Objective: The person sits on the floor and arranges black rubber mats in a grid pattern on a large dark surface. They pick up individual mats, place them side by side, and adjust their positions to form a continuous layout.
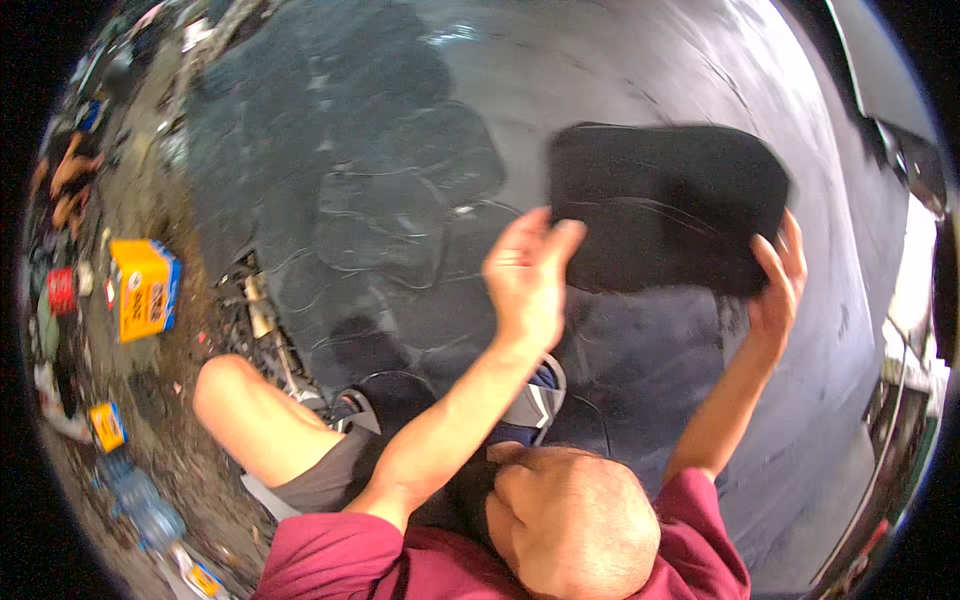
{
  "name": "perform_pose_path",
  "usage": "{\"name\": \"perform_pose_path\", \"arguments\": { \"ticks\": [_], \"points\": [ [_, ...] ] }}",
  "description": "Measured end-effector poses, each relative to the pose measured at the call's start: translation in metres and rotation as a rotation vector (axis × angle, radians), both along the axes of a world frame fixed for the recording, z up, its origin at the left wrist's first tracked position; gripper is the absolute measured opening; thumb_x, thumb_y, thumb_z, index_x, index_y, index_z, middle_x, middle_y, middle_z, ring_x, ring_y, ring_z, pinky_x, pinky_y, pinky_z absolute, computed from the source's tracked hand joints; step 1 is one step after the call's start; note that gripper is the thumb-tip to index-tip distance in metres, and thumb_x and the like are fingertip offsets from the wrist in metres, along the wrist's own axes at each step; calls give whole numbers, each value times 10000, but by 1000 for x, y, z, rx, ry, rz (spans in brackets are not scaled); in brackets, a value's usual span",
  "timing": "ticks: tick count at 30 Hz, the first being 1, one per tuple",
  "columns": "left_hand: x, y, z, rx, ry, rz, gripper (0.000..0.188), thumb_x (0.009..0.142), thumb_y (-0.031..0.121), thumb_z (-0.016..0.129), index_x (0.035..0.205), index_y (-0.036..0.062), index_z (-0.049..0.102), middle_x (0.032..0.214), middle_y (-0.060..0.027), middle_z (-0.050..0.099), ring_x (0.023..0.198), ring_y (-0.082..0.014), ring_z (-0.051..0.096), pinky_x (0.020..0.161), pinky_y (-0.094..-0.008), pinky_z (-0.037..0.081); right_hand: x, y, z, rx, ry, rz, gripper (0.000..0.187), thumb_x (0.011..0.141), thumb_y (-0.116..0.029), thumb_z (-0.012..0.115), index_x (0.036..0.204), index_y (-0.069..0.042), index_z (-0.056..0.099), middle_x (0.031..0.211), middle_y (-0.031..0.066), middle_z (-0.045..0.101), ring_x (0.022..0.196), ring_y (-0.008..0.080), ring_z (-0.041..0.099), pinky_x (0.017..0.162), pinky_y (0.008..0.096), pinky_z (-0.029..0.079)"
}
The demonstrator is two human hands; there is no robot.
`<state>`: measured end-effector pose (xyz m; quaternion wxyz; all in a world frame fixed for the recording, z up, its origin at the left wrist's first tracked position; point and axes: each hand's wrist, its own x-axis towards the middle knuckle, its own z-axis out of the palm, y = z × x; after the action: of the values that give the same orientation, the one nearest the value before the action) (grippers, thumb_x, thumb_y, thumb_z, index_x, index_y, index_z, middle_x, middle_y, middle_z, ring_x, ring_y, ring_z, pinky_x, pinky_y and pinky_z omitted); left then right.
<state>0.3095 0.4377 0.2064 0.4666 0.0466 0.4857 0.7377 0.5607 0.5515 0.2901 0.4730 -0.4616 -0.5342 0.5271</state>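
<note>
A flat black mat-like piece (670, 205) with rounded corners is held up above a large dark sheet (620, 60) spread on the ground. My left hand (532, 280) pinches its lower left edge between thumb and fingers. On the opposite side, my right hand (780, 280) grips the lower right edge, some of its fingers hidden behind the piece. Similar dark pieces (385, 220) with rounded outlines lie flat on the sheet, left of the held one. Exactly what material the piece is made of, I cannot tell.
My sandalled feet (540, 400) are on the dark sheet. To the left, on bare dirt, are a yellow and blue box (145, 290), a smaller yellow box (107, 427), a clear plastic bottle (145, 505) and scattered litter. A pale cable (880, 450) runs along the right.
</note>
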Motion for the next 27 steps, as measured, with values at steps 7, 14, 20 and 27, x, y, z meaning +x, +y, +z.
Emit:
{"name": "perform_pose_path", "arguments": {
  "ticks": [7,14,20,27],
  "points": [
    [20,-32,-108,-306,241,-188,441,853,103,867,1227,-67,708,918,-106,767,712,-111,691,658,-247,573,9,51,-105,-52,-305,143,477,904,24,761,1362,-8,632,1065,97,760,914,123,697,817,266,566],
    [9,-17,-119,-313,266,-157,322,832,73,872,1082,-59,718,891,-136,777,682,-130,713,611,-250,585,2,65,-130,-9,-358,95,494,891,7,776,1362,-25,631,1061,87,762,923,120,691,821,268,554],
    [10,-8,-114,-431,256,-179,368,848,78,857,1155,-61,708,937,-125,776,692,-127,715,557,-224,557,10,69,-138,-47,-401,76,494,884,9,785,1353,-49,641,1012,66,773,878,93,678,787,249,535],
    [20,-3,-115,-462,354,-118,393,802,102,895,1150,-23,761,847,-88,776,624,-108,692,530,-238,521,16,73,-154,-13,-420,35,497,865,-75,812,1335,-111,654,1052,72,773,929,127,689,820,301,540]
  ]
}}
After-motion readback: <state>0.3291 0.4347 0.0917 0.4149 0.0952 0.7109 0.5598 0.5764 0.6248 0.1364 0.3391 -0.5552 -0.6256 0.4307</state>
